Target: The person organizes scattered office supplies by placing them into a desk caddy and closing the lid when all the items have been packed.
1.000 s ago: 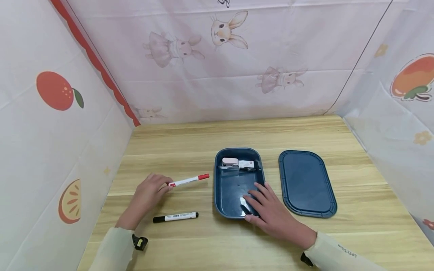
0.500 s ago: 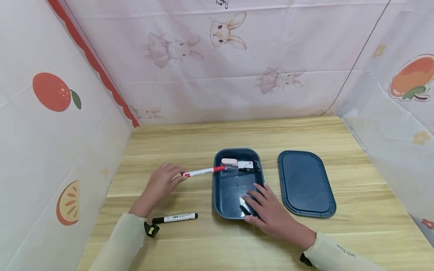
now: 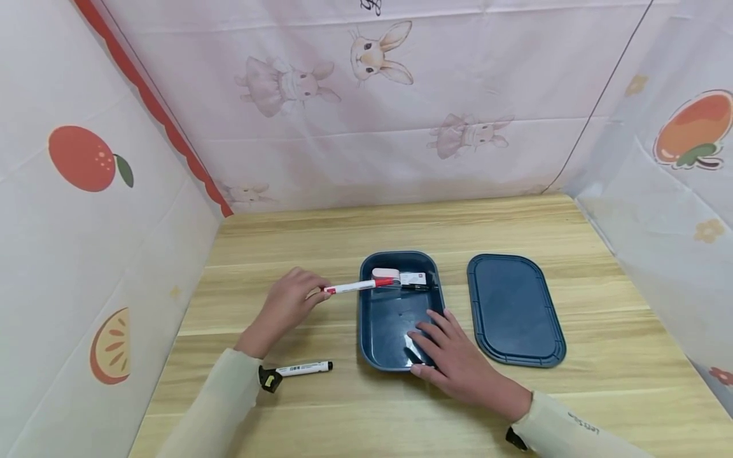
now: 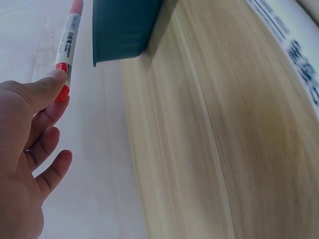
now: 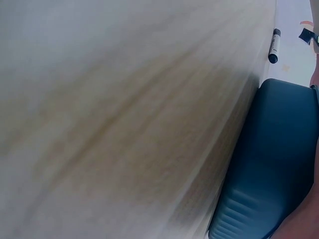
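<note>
The left hand (image 3: 289, 302) pinches the red marker (image 3: 356, 286) over the left edge of the box (image 3: 392, 327), toward its far corner, while the right hand (image 3: 458, 366), fingers loosely spread, rests at its near right corner.

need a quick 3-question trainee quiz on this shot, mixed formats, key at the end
1. True or false: the blue lid lies on the table, apart from the blue box.

2. Fill in the missing word: from the person's seat, the black-and-white marker lies on the table to the ____ of the blue box.

3. Multiple choice: what does the left hand hold?
A) the black-and-white marker
B) the red-and-white marker
C) the blue lid

Key: 1. True. 2. Left. 3. B.
</note>
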Motion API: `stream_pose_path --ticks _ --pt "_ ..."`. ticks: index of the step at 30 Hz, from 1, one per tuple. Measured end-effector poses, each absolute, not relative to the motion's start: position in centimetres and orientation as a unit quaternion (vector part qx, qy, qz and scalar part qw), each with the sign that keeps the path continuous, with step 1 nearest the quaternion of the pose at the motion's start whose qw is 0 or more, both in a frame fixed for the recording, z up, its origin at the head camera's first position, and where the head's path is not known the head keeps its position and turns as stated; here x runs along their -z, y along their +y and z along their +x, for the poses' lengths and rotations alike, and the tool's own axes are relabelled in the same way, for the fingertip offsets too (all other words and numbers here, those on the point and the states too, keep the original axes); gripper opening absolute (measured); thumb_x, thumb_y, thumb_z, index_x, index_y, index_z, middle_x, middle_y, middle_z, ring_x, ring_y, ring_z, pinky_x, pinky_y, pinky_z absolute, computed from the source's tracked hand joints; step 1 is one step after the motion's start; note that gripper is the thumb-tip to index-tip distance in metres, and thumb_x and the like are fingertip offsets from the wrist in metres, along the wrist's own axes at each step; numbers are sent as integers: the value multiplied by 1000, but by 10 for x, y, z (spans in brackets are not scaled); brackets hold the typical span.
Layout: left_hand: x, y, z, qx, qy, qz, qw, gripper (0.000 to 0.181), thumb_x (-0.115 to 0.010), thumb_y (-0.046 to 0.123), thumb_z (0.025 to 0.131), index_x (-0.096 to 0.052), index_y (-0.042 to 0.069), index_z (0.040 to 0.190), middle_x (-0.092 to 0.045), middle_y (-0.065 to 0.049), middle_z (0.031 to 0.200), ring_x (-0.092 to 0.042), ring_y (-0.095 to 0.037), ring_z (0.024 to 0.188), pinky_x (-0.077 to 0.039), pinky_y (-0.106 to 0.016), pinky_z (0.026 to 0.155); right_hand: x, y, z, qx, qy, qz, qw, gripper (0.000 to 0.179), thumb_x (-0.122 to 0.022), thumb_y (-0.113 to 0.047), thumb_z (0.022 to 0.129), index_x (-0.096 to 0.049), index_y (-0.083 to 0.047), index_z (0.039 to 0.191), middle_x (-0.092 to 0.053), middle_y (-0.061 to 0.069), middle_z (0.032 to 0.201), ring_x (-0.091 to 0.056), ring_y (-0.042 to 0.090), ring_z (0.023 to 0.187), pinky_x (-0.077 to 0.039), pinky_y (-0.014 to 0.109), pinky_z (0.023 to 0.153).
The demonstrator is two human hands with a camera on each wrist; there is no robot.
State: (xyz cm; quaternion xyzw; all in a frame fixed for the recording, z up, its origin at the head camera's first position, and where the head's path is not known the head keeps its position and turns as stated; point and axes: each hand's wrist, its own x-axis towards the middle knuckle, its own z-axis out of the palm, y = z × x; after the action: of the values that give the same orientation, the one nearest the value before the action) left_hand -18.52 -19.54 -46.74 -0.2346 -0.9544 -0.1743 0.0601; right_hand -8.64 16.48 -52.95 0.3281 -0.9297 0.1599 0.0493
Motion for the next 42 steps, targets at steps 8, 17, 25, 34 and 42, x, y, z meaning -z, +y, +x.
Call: stream_pose_path --ticks 8,17,25,34,42 --pt "466 -176 -194 166 -954 -246 50 19 -73 32 94 -76 25 110 -73 10 105 -54 -12 92 -46 -31 78 525 165 -86 -170 -928 328 48 59 -49 -57 101 -51 -21 148 -51 6 149 -26 31 152 -17 60 121" --pt "467 -156 -202 138 -954 -262 40 19 -70 37 95 -77 25 110 -74 10 104 -51 -12 90 -43 -34 86 526 163 -86 -168 -927 333 45 59 -48 -57 101 -52 -21 148 -52 5 148 -26 32 152 -17 61 121" --pt "473 -136 -210 121 -952 -280 30 20 -65 41 98 -77 28 106 -74 9 108 -49 -13 91 -40 -36 91 527 163 -87 -171 -926 333 53 58 -52 -54 101 -53 -19 147 -51 6 148 -26 33 151 -17 62 120" --pt "476 -117 -212 60 -952 -298 35 24 -65 44 98 -76 29 112 -73 8 112 -46 -13 94 -39 -38 96 528 164 -88 -166 -927 331 51 59 -46 -58 102 -51 -21 148 -51 5 149 -25 33 151 -16 61 121" --pt "481 -108 -217 29 -944 -325 52 20 -68 39 97 -77 28 110 -74 9 109 -48 -15 93 -37 -42 93 525 163 -87 -170 -929 327 35 58 -48 -56 102 -51 -21 148 -51 6 149 -24 32 153 -15 61 122"
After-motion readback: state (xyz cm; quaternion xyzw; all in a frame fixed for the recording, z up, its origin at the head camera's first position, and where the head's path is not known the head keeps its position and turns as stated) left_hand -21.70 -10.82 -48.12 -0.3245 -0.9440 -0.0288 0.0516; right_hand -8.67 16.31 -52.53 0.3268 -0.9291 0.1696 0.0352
